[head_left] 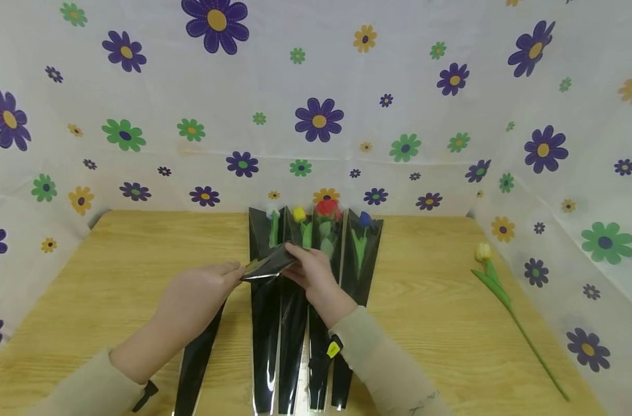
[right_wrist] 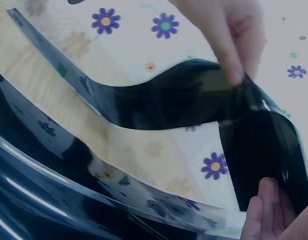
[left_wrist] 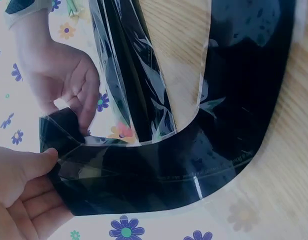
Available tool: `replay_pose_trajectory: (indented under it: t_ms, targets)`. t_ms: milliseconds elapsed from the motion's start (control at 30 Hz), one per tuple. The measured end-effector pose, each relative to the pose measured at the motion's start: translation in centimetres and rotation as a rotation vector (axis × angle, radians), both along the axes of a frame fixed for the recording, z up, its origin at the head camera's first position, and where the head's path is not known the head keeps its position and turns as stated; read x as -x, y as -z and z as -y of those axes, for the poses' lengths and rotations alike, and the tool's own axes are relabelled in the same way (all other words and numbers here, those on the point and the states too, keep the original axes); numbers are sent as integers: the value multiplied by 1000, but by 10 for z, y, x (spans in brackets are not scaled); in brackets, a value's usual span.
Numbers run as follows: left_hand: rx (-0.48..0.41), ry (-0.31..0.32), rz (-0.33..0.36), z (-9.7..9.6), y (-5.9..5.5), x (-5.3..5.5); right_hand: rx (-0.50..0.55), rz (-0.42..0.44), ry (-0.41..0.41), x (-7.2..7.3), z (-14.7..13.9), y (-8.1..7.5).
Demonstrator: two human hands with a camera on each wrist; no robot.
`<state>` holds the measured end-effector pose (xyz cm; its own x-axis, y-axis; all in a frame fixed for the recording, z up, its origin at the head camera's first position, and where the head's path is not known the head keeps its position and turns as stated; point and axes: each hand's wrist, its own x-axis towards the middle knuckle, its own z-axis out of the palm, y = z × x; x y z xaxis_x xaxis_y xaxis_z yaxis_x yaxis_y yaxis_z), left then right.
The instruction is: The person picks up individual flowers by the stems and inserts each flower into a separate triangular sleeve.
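Note:
Between my two hands is a black flower sleeve with clear edges. Its wide end (head_left: 268, 266) is lifted and its narrow end trails to the table's front. My left hand (head_left: 201, 297) pinches that end between thumb and fingers, also seen in the left wrist view as the left hand (left_wrist: 24, 192). My right hand (head_left: 316, 280) grips the opposite corner; in the right wrist view, the right hand's fingers (right_wrist: 274, 212) lie against the black film (right_wrist: 256, 155). No flower shows inside this sleeve. Behind and below the right hand lie several filled sleeves (head_left: 264, 335).
The filled sleeves hold a pale flower (head_left: 272, 215), a yellow one (head_left: 299, 215), a red rose (head_left: 327, 209) and a blue one (head_left: 365, 219). A loose pale-yellow tulip (head_left: 483, 252) lies at the right of the wooden table (head_left: 425, 300). Flower-patterned cloth (head_left: 274, 86) surrounds the table.

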<state>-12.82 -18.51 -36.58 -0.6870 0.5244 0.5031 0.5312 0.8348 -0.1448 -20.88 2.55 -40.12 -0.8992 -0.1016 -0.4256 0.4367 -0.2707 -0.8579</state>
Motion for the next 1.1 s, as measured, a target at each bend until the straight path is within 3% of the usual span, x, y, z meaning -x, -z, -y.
replay_pose_trajectory:
  t_ms: [167,367,600,833,967,1100]
  targets:
    - [-10,19,27,2,2,1,-27,7,25,3,-17,-6]
    - [-23,40,60,5,6,7,-74,-21,-6,-5,-33,-9]
    - [-32,72,76,4,8,11,-116,-80,19,-15,-40,-12]
    - [-15,37,118,-3,12,20,-230,-176,-45,-22,-48,-14]
    - [1,-15,205,-10,16,24,-295,-243,-59,-29,-48,-15]
    - [-44,-61,291,-25,14,28,-310,-312,-61,-34,-44,-14]
